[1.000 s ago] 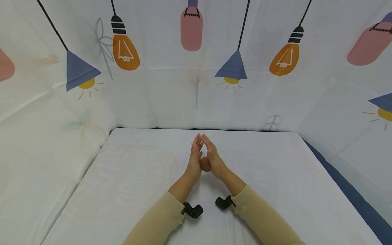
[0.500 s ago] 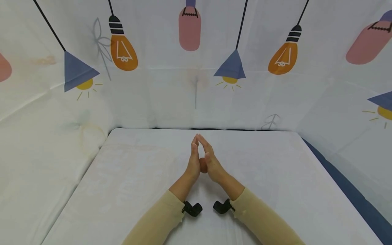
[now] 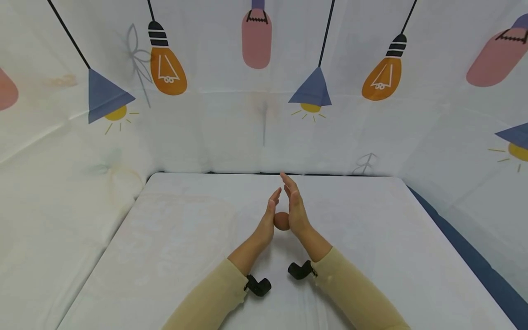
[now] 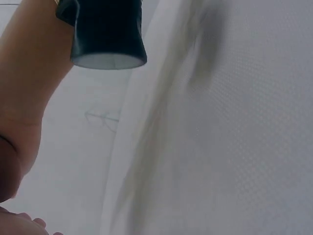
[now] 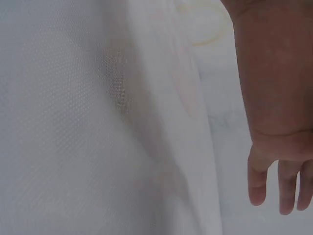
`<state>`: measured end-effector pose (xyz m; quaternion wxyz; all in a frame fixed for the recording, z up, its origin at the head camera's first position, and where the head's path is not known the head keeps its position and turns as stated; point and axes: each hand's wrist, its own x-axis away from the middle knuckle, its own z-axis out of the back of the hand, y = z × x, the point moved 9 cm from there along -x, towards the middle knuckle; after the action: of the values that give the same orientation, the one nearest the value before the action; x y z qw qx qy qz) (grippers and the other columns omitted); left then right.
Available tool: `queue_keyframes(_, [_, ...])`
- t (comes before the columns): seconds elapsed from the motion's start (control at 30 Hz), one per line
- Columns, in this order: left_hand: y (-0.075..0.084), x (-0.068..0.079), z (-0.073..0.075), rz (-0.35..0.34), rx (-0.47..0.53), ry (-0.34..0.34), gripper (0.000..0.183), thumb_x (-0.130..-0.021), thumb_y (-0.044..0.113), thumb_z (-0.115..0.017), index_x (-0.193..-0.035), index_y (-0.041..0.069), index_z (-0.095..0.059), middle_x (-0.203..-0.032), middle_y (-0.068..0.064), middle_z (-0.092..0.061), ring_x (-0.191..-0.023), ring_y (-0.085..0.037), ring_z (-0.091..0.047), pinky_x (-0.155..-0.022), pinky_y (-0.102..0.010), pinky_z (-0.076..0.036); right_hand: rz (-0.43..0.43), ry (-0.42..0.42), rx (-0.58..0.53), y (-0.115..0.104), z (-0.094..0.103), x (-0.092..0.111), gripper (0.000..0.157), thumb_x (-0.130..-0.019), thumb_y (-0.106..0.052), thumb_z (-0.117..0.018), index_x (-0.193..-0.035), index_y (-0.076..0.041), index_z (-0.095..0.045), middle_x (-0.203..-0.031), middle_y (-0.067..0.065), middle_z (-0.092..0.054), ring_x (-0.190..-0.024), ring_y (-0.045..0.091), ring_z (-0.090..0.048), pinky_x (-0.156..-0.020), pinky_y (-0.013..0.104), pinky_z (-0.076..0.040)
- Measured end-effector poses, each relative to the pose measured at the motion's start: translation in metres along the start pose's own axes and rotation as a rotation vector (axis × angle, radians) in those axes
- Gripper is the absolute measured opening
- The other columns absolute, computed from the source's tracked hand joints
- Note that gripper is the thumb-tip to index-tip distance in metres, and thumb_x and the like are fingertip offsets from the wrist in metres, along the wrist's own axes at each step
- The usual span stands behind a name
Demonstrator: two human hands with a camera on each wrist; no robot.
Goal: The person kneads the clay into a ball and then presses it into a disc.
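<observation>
In the head view a small brown ball (image 3: 282, 221) sits between the two palms, above the white table. Its left side touches the left hand (image 3: 265, 223), whose fingers are straight and lean forward. Against its other side lies the right hand (image 3: 299, 214), fingers also straight and reaching farther forward than the left ones. The fingertips of the two hands stand apart. At the left edge of the left wrist view, part of the brown ball (image 4: 8, 171) shows beside a palm. A hand with extended fingers (image 5: 286, 191) hangs at the right of the right wrist view.
The white-covered table (image 3: 185, 229) spreads under both arms. Behind it hangs a white cloth (image 3: 222, 128) printed with lamps and bulbs. Each wrist carries a black camera, the left one (image 3: 259, 286) close to the right one (image 3: 300, 270).
The right hand has slid forward and the left hand slightly back and right, so the fingertips no longer meet. The ball has shifted slightly right and shows more fully between the palms.
</observation>
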<state>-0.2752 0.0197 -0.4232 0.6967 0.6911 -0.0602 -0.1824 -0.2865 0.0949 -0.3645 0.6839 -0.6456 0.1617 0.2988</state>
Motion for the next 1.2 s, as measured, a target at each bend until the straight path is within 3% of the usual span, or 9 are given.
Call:
queue_keyframes(0.2, [0.009, 0.001, -0.003, -0.062, 0.063, 0.003, 0.079, -0.100, 0.069, -0.006, -0.162, 0.021, -0.015, -0.167, -0.005, -0.010, -0.151, -0.034, -0.011, -0.114, -0.067, -0.010, -0.068, 0.031, -0.057, 0.017, 0.004, 0.002, 0.075, -0.107, -0.056, -0.019, -0.151, 0.004, -0.034, -0.158, 0.022, -0.030, -0.146, 0.035, -0.023, -0.118, 0.057, -0.016])
queue_keyframes(0.47, [0.026, -0.002, 0.006, -0.172, 0.085, 0.092, 0.079, -0.102, 0.067, -0.007, -0.161, 0.015, -0.017, -0.167, -0.004, -0.012, -0.152, -0.027, -0.007, -0.118, -0.061, -0.004, -0.343, 0.013, -0.245, 0.044, -0.010, 0.012, 0.064, -0.109, -0.044, -0.018, -0.155, -0.001, -0.029, -0.160, 0.020, -0.027, -0.146, 0.038, -0.023, -0.118, 0.058, -0.016])
queue_keyframes(0.6, [0.027, -0.005, 0.012, -0.203, 0.107, 0.154, 0.079, -0.101, 0.067, -0.010, -0.161, 0.015, -0.016, -0.166, -0.004, -0.014, -0.152, -0.025, -0.009, -0.118, -0.060, -0.004, -0.402, -0.010, -0.318, 0.045, -0.020, 0.016, 0.066, -0.107, -0.048, -0.019, -0.157, -0.005, -0.026, -0.161, 0.019, -0.025, -0.146, 0.039, -0.022, -0.118, 0.056, -0.019])
queue_keyframes(0.8, [0.025, -0.009, 0.015, -0.215, 0.082, 0.181, 0.081, -0.098, 0.073, -0.015, -0.161, 0.023, -0.015, -0.167, -0.004, -0.008, -0.152, -0.026, -0.004, -0.115, -0.066, -0.002, -0.404, -0.030, -0.320, 0.037, -0.027, 0.020, 0.071, -0.105, -0.057, -0.019, -0.158, -0.011, -0.025, -0.162, 0.014, -0.025, -0.145, 0.038, -0.026, -0.116, 0.060, -0.021])
queue_keyframes(1.0, [0.022, -0.010, 0.018, -0.208, 0.041, 0.176, 0.090, -0.096, 0.077, -0.017, -0.161, 0.015, -0.014, -0.167, -0.009, -0.007, -0.152, -0.028, -0.004, -0.116, -0.065, -0.003, -0.352, 0.004, -0.358, 0.028, -0.027, 0.020, 0.073, -0.106, -0.056, -0.020, -0.158, -0.005, -0.023, -0.161, 0.020, -0.024, -0.145, 0.041, -0.024, -0.117, 0.058, -0.018])
queue_keyframes(1.2, [0.013, -0.008, 0.019, -0.156, -0.083, 0.163, 0.087, -0.098, 0.073, -0.011, -0.161, 0.013, -0.015, -0.167, -0.012, -0.006, -0.152, -0.031, -0.006, -0.115, -0.067, -0.010, -0.317, 0.038, -0.362, 0.018, -0.022, 0.017, 0.071, -0.107, -0.053, -0.018, -0.157, -0.003, -0.022, -0.161, 0.021, -0.024, -0.147, 0.041, -0.020, -0.117, 0.058, -0.018])
